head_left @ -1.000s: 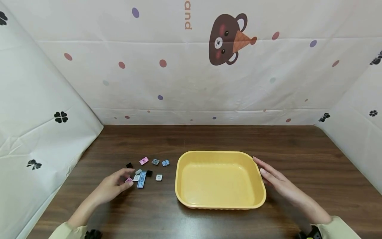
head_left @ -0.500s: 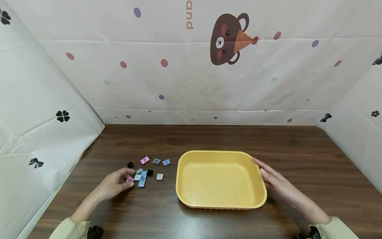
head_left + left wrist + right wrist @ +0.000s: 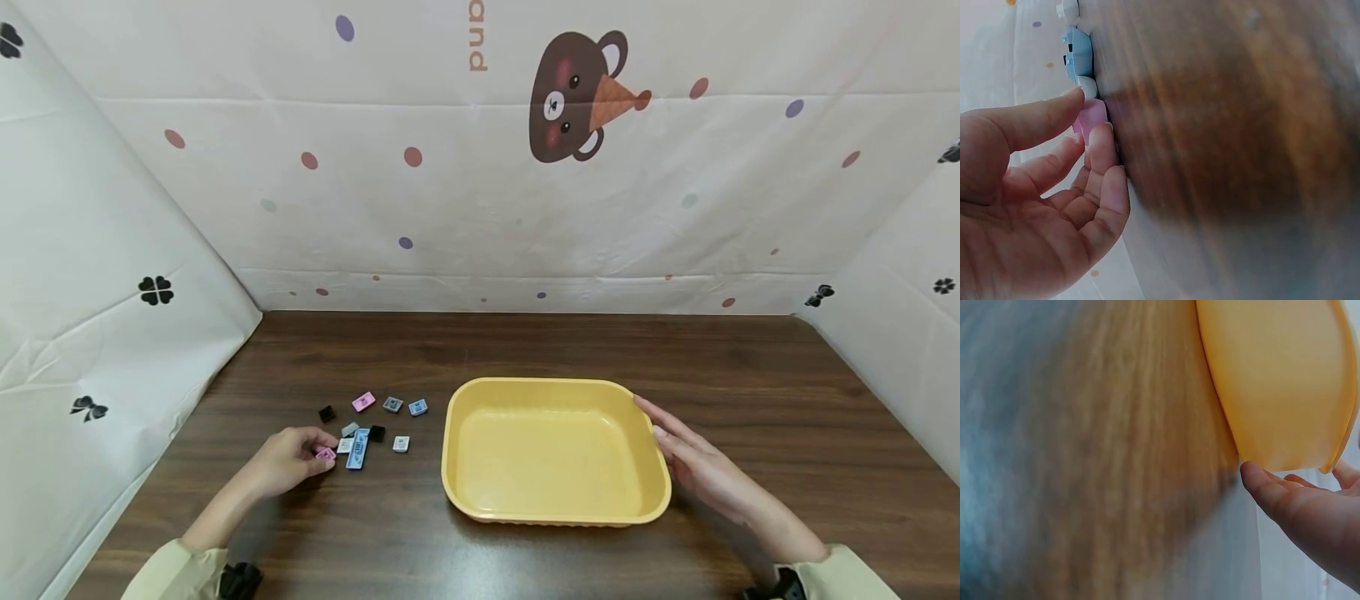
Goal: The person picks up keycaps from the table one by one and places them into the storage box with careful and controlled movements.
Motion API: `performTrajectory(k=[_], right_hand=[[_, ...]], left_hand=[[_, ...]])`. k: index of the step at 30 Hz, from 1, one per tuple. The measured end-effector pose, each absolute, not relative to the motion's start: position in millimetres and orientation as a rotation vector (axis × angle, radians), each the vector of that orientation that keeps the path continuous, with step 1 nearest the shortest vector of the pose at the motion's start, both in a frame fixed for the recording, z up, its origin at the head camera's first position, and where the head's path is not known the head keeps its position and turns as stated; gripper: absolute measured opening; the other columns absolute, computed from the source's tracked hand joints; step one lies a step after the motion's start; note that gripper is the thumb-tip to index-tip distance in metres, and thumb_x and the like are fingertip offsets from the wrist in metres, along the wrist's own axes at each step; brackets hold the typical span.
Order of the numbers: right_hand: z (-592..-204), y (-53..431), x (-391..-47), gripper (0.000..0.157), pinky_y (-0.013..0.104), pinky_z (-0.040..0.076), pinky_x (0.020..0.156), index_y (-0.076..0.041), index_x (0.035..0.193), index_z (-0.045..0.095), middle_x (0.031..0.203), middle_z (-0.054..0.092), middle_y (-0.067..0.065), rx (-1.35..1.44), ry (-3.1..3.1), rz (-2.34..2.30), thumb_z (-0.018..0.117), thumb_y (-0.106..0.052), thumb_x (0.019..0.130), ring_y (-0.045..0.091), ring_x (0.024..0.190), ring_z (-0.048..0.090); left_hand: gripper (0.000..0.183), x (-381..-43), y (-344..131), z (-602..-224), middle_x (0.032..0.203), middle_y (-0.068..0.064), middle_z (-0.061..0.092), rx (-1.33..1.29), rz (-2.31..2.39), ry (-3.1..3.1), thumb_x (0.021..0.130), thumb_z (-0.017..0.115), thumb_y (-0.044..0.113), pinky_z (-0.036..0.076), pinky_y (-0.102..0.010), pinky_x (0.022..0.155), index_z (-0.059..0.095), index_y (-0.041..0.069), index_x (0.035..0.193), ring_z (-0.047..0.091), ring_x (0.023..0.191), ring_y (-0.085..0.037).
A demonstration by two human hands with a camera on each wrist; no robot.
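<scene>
At the left of the table, my left hand (image 3: 288,460) has its thumb and fingers curled round a small pink toy brick (image 3: 326,453), seen from close by as a pink block (image 3: 1092,119) between the fingertips in the left wrist view. Just right of it lie a white brick (image 3: 345,446), a long light-blue brick (image 3: 357,449) and a pale grey-green brick (image 3: 349,429). On the right, my right hand (image 3: 705,467) rests its extended fingers against the right side of a yellow tray (image 3: 557,518). Its fingertips meet the tray's wall (image 3: 1285,450) in the right wrist view.
Around the held brick lie more small bricks: black ones (image 3: 377,434), another pink one (image 3: 363,402), a grey-blue one (image 3: 392,404), a blue one (image 3: 417,407) and a white one (image 3: 401,444). A printed white cloth (image 3: 480,208) walls the table's (image 3: 525,346) back and sides.
My left thumb and fingers have drawn together round the pink brick, which has shifted slightly. The right hand stays by the tray, and the tray has not moved.
</scene>
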State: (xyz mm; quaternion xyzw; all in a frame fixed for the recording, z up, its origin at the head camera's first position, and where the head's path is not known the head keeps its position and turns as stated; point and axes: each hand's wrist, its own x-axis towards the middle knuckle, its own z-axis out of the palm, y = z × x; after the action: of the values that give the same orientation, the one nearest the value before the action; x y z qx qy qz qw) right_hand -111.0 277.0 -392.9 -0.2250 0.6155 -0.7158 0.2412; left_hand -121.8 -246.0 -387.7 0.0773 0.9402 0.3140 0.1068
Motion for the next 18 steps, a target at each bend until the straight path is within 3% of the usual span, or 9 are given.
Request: performTrajectory(k=[18], right_hand=[[-394.2, 277.2, -109.5, 0.053, 0.020, 0.039, 0.093, -0.013, 0.147, 0.003, 0.141, 0.019, -0.011, -0.558, 1.783, -1.916, 0.026, -0.008, 0.101, -0.003, 0.122, 0.036]], left_hand=[[0.023, -113.0, -241.1, -381.6, 0.084, -0.001, 0.064, 0.188, 1.055, 2.745, 0.082, 0.067, 0.014, 0.047, -0.023, 0.061, 0.066, 0.000, 0.100, 0.057, 0.074, -0.013]])
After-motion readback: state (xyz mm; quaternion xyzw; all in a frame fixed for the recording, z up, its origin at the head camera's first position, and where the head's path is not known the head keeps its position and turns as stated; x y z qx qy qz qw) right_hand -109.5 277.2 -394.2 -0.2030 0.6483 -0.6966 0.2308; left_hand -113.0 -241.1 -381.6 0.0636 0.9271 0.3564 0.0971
